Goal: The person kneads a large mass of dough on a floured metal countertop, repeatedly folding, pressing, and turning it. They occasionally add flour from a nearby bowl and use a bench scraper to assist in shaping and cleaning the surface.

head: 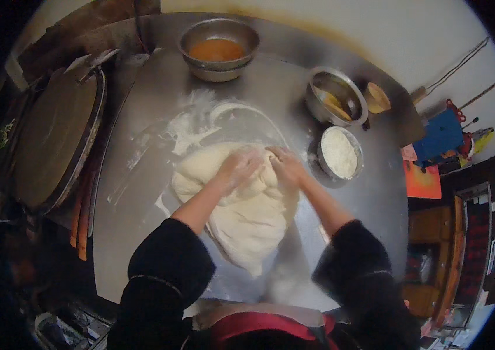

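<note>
A large mass of pale dough [249,223] lies on the steel worktable before me, broad at its far side and tapering to a point near the front edge. My left hand [243,166] is curled into its upper middle, knuckles up, with the fingertips hidden. Just to the right, my right hand [286,166] grips the dough's upper right part, its fingers bent over a fold. Creases run through the dough between and below the hands. Loose white flour [190,127] is spread on the steel beyond the dough.
A metal bowl of white flour [339,153] stands at the right. Behind it are a steel bowl [358,109] holding a utensil and a small tan bowl [377,98]. An orange-brown substance [217,50] fills a bowl at the back. A large round griddle [57,140] flanks the table's left side.
</note>
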Available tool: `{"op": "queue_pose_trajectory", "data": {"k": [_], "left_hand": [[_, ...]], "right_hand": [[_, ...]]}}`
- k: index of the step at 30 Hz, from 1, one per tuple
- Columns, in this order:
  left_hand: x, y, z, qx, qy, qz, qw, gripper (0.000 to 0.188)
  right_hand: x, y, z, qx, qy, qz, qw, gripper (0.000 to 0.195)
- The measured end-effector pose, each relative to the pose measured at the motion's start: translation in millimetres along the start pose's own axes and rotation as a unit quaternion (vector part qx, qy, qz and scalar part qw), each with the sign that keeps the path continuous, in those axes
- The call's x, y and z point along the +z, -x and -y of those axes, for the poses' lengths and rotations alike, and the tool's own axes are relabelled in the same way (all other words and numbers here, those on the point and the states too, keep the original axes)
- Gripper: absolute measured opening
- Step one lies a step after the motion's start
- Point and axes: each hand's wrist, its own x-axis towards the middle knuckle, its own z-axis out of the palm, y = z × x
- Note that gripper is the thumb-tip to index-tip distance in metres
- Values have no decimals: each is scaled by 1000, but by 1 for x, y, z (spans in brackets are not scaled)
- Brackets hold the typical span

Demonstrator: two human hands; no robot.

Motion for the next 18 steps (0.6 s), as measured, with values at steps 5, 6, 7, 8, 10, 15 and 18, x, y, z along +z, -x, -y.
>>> {"op": "queue_pose_trajectory", "data": {"k": [5,6,7,8,10,15,18], "left_hand": [[-70,9,37,33,-94,-119,988,46],[-70,5,41,-33,-125,-95,987,51],[-73,10,52,-116,-164,-76,977,55],[-74,14,66,-200,-200,-56,958,60],[-68,17,115,-223,-222,-20,949,66],[-59,67,38,-224,-132,52,964,68],[-44,123,13,-193,-165,23,967,65]], "right_hand": [[-17,-27,32,88,82,38,992,59],[-1,-36,8,55,192,-5,980,61],[13,-42,9,53,192,-5,980,61],[28,-47,8,52,192,-4,980,62],[38,-35,31,108,56,49,991,63],[-3,60,89,70,152,102,981,61],[9,138,111,-33,214,112,970,63]]}}
